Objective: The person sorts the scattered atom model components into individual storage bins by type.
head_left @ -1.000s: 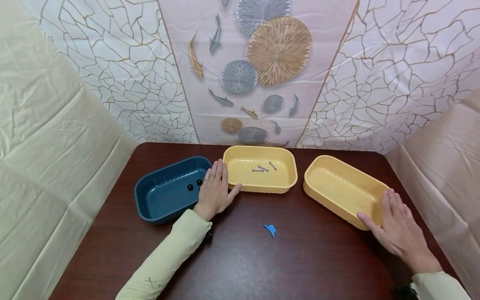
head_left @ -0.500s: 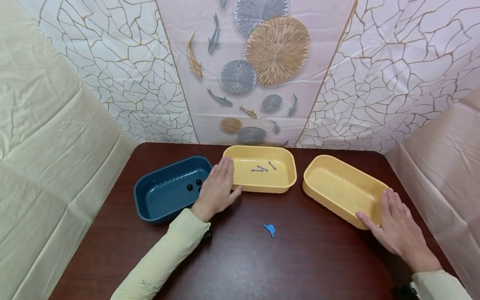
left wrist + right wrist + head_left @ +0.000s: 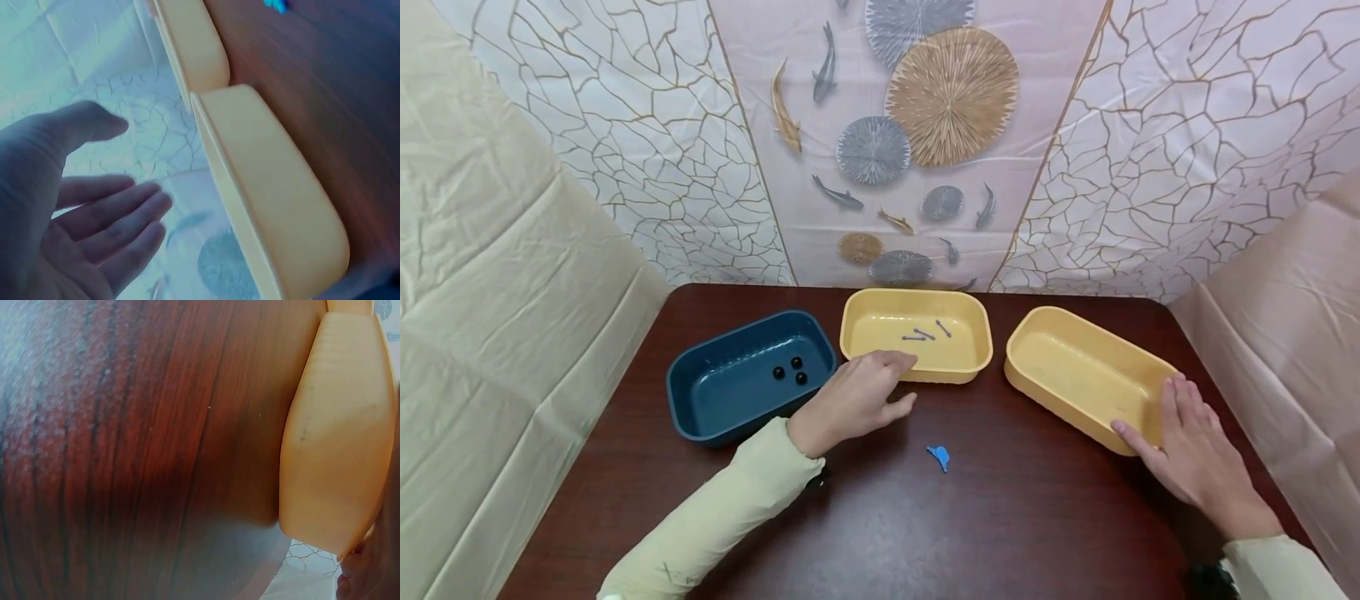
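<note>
My left hand (image 3: 857, 396) hovers between the dark blue bin (image 3: 700, 429) and the middle yellow bin (image 3: 955, 377), overlapping the yellow bin's near-left corner in the head view. It holds nothing; in the left wrist view its fingers (image 3: 119, 222) are loosely bent with the thumb apart. A small blue plastic piece (image 3: 939, 457) lies on the table to the right of this hand. My right hand (image 3: 1206, 458) rests at the right end of the other yellow bin (image 3: 1060, 408), fingers straight and thumb at the near rim.
Three black balls (image 3: 797, 363) sit in the blue bin. Several thin purple sticks (image 3: 924, 334) lie in the middle yellow bin. The dark brown table (image 3: 1000, 533) meets a patterned cloth (image 3: 880, 200) behind the bins.
My left hand has moved right and toward me, from between the blue and middle yellow bins, uncovering the third black ball. The fingers now point right. My right hand stays put.
</note>
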Demonstrator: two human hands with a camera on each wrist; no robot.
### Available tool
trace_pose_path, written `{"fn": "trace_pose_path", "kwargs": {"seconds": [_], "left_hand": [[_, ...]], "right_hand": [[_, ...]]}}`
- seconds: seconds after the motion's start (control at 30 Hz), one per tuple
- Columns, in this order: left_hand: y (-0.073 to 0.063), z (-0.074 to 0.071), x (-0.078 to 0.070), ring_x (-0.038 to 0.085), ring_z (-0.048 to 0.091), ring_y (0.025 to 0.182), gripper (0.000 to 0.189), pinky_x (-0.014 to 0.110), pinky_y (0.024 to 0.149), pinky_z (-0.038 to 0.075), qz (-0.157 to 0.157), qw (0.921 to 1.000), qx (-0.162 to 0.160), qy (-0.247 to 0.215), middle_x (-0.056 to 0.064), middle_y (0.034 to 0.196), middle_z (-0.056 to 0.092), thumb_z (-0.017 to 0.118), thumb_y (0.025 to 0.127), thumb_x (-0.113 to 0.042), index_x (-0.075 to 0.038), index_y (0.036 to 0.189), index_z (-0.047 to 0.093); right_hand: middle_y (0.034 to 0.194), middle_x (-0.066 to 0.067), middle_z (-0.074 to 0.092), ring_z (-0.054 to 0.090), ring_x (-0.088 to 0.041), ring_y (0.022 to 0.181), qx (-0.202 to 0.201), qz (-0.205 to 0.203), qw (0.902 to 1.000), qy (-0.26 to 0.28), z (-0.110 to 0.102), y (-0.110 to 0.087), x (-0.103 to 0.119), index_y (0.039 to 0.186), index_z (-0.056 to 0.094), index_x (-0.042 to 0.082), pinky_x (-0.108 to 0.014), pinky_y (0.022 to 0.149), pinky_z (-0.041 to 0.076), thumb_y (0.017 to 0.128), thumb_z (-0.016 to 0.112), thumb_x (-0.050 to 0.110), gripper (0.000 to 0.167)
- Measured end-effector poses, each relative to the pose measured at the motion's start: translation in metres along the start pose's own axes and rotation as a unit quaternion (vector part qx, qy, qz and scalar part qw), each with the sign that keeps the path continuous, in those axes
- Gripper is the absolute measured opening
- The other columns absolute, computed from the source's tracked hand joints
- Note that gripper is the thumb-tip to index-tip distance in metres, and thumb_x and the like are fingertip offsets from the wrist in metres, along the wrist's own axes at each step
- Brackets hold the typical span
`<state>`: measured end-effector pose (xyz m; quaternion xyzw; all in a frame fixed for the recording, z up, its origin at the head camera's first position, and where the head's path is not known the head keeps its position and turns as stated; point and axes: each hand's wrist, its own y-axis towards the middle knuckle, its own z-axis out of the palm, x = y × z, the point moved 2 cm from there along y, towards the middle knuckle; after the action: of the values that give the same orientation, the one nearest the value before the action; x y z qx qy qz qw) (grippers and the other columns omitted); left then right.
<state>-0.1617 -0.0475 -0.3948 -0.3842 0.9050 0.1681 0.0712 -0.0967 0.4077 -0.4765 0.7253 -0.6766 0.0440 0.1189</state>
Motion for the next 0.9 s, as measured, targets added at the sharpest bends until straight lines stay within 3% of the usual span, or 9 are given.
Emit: {"fn": "trace_pose_path", "kwargs": {"seconds": [0.17, 0.33, 0.4, 0.47, 0.57, 0.9], "left_hand": [[0.005, 0.013, -0.003, 0.015, 0.073, 0.105, 0.041, 0.030, 0.096, 0.062, 0.009, 0.9952, 0.089, -0.040, 0.008, 0.122, 0.077, 0.079, 0.095, -0.027, -0.005, 0.129, 0.073], [0.004, 0.037, 0.001, 0.009, 0.066, 0.086, 0.030, 0.025, 0.074, 0.058, 0.004, 0.9875, 0.151, -0.044, 0.001, 0.104, 0.078, 0.081, 0.093, -0.029, -0.011, 0.116, 0.077], [0.002, 0.047, 0.003, 0.009, 0.064, 0.080, 0.024, 0.025, 0.068, 0.055, 0.002, 0.9857, 0.163, -0.042, -0.001, 0.097, 0.077, 0.083, 0.091, -0.030, -0.013, 0.108, 0.078], [0.001, 0.055, 0.004, 0.009, 0.065, 0.082, 0.022, 0.025, 0.070, 0.056, 0.003, 0.9843, 0.171, -0.046, -0.001, 0.096, 0.076, 0.084, 0.090, -0.029, -0.014, 0.104, 0.077], [0.000, 0.064, 0.005, 0.009, 0.065, 0.085, 0.025, 0.024, 0.074, 0.056, 0.014, 0.9823, 0.180, -0.051, -0.001, 0.099, 0.073, 0.085, 0.089, -0.028, -0.013, 0.106, 0.076], [0.002, 0.082, 0.000, 0.003, 0.059, 0.080, 0.024, 0.016, 0.069, 0.049, 0.037, 0.9782, 0.196, -0.057, -0.006, 0.094, 0.065, 0.086, 0.089, -0.027, -0.015, 0.106, 0.074]], "right_hand": [[0.166, -0.047, 0.004, 0.001, -0.057, 0.160, 0.002, 0.001, 1.0000, 0.001, -0.001, 0.000, 0.000, 0.162, 0.003, -0.017, -0.064, 0.132, -0.004, 0.106, 0.051, 0.055, 0.103], [0.166, -0.047, 0.003, 0.001, -0.057, 0.160, 0.007, 0.003, 1.0000, 0.002, -0.002, 0.000, 0.001, 0.162, 0.003, -0.017, -0.063, 0.132, -0.006, 0.106, 0.050, 0.055, 0.103], [0.166, -0.046, 0.003, 0.001, -0.057, 0.159, 0.009, 0.003, 1.0000, 0.001, -0.002, 0.000, 0.001, 0.162, 0.003, -0.017, -0.064, 0.132, -0.005, 0.106, 0.050, 0.055, 0.103], [0.166, -0.046, 0.003, 0.001, -0.057, 0.159, 0.009, 0.003, 1.0000, 0.001, -0.001, 0.000, 0.000, 0.162, 0.003, -0.017, -0.063, 0.132, -0.006, 0.106, 0.050, 0.056, 0.102], [0.166, -0.046, 0.003, 0.001, -0.057, 0.160, 0.009, 0.003, 1.0000, 0.002, -0.001, 0.000, 0.000, 0.162, 0.003, -0.016, -0.062, 0.132, -0.007, 0.106, 0.050, 0.056, 0.103], [0.166, -0.047, 0.004, 0.001, -0.058, 0.159, 0.008, 0.002, 1.0000, 0.004, -0.001, 0.000, 0.000, 0.162, 0.003, -0.017, -0.061, 0.132, -0.007, 0.106, 0.050, 0.055, 0.102]]}}
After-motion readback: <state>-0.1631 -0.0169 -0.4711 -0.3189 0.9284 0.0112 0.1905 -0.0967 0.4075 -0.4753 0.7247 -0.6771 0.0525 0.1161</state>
